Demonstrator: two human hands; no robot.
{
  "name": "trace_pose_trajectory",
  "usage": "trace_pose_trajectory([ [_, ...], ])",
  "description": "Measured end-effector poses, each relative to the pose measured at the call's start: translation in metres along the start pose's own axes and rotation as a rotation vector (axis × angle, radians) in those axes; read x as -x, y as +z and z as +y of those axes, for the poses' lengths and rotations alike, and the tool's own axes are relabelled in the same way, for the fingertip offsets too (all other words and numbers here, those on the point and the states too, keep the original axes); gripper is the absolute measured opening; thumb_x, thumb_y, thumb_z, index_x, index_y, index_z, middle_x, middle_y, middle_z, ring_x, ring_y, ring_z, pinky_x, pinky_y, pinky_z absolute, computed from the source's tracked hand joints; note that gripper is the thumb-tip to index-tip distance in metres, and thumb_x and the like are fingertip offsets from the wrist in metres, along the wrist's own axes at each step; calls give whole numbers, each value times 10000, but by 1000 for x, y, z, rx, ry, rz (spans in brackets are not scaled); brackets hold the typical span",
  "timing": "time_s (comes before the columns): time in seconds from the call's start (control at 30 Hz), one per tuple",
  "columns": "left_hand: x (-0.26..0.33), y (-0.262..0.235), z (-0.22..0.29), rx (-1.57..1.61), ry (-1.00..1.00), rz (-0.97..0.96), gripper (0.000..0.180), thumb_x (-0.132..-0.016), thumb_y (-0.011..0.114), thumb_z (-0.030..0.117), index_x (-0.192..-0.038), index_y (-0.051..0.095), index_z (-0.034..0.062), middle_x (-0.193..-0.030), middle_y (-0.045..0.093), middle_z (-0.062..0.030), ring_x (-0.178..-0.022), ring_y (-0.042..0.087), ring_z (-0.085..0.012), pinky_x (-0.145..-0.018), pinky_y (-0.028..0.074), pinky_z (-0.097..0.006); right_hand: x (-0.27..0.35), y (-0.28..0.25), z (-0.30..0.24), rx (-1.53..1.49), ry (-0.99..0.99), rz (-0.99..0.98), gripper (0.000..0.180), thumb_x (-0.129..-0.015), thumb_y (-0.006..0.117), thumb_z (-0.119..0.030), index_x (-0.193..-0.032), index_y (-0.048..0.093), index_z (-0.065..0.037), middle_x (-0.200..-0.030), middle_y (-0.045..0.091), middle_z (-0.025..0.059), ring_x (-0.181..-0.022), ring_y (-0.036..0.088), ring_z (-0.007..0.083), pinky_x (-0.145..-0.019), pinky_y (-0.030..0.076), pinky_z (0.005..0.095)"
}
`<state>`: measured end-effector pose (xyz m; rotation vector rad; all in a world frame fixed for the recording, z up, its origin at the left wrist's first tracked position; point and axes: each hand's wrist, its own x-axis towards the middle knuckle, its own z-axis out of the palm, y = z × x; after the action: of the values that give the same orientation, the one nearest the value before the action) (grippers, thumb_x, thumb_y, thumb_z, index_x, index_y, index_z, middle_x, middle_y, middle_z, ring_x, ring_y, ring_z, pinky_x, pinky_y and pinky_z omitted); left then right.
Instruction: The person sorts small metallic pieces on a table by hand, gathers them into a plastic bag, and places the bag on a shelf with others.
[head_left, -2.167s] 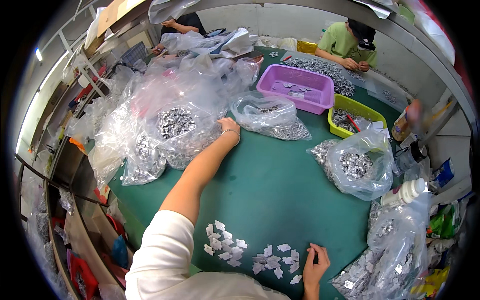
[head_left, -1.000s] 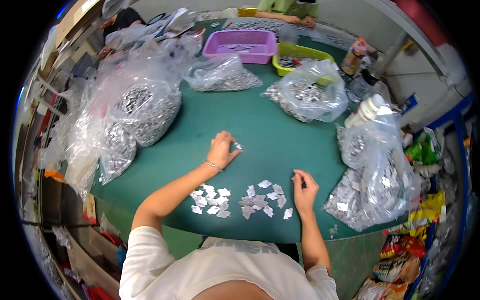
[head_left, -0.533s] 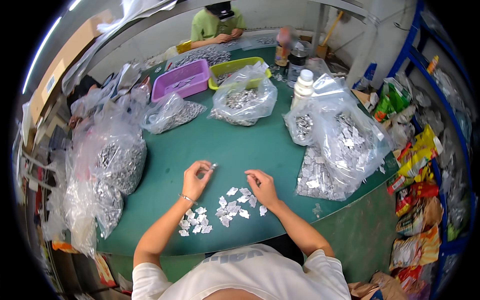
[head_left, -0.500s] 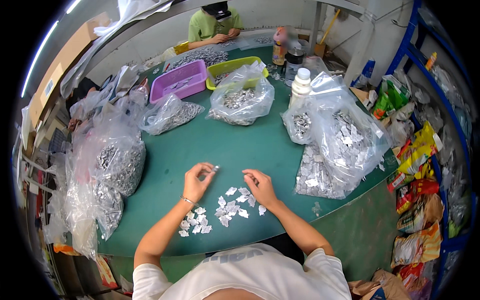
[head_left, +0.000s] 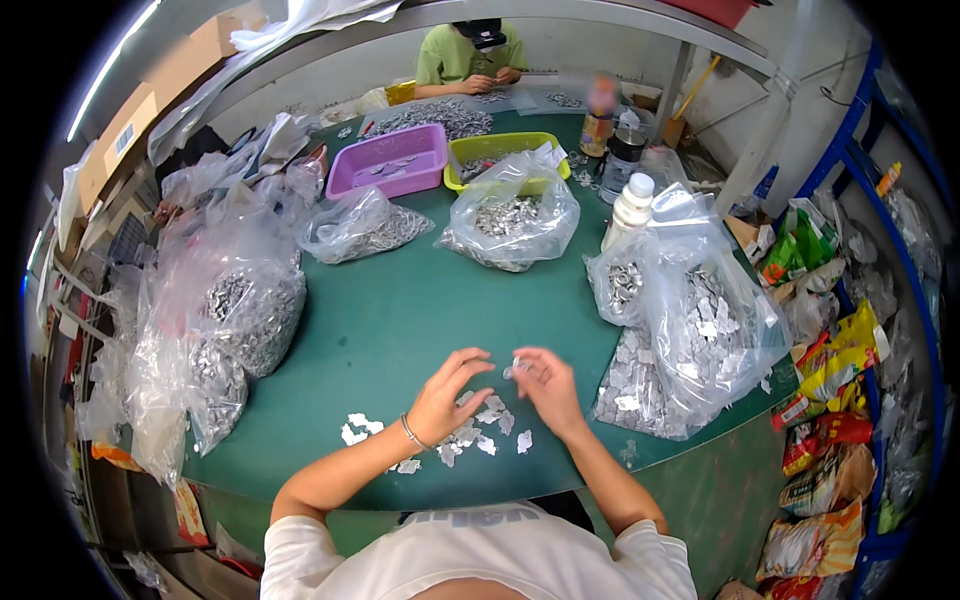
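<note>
My left hand hovers over the green table, its fingers curved and apart, with nothing visible between them. Close by on its right, my right hand pinches a small silver metal piece at its fingertips. The motion blurs the piece, so its exact shape cannot be made out. Beneath and between the hands lies a loose cluster of flat silver metal pieces. Another group of flat pieces is partly covered by my left forearm.
Bulging plastic bags of metal parts stand at left and right. Farther back are a purple basket, a yellow-green basket, a bag of small parts and a white bottle. Across the table sits a co-worker.
My left hand has moved right and opened; the small silver piece at its fingertips no longer shows there. My right hand, nearer to it, now pinches a silver piece. The view has shifted slightly.
</note>
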<state>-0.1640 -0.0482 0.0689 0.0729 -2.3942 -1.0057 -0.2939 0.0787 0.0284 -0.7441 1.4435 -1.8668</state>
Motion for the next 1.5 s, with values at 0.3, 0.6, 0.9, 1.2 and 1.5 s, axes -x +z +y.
trace_pose_trajectory([
  [0.3, 23, -13, -7, -52, -152, 19, 224, -768, 596, -27, -988, 595, 19, -1151, 526, -138, -1039, 540, -305, -862, 441, -340, -170, -12, -63, 1111, -819, 298, 243, -807, 537, -11, -1041, 605, -11, -1023, 585, 161, -938, 537, 330, -841, 422, 370],
  [0.6, 98, 22, -19, -330, -348, -276, 523, -764, 636, 68, -1247, 437, 42, -1372, 324, -197, -1275, 310, -381, -1024, 254, -528, 16, -25, -10, 951, -164, -561, 462, -747, 669, -143, -1188, 543, -82, -1283, 493, 102, -1227, 418, 295, -998, 328, 411],
  [0.9, 119, 30, 6, 89, -325, -41, 401, -797, 454, -90, -1186, 483, 4, -1326, 402, -171, -1217, 401, -312, -999, 322, -357, 55, 2, 34, 914, -365, -386, 829, -670, 735, -385, -1319, 366, -25, -1426, 226, 202, -1331, 176, 399, -1078, 190, 489],
  [1.2, 193, 24, 15, 1078, -521, -434, 325, -874, 432, -53, -1196, 464, -31, -1254, 463, -176, -1169, 461, -276, -1019, 316, -345, 84, -2, 62, 1018, -486, -358, 647, -680, 732, -334, -1175, 496, 8, -1295, 412, 148, -1306, 243, 371, -1061, 247, 464],
  [1.5, 204, 61, 16, 1483, -1212, -299, 436, -922, 472, 158, -1285, 366, -58, -1292, 435, -229, -1217, 431, -302, -1027, 360, -373, 103, 0, 59, 987, -442, -321, 540, -693, 723, -201, -1149, 513, -3, -1239, 465, 152, -1251, 338, 369, -1021, 301, 459],
])
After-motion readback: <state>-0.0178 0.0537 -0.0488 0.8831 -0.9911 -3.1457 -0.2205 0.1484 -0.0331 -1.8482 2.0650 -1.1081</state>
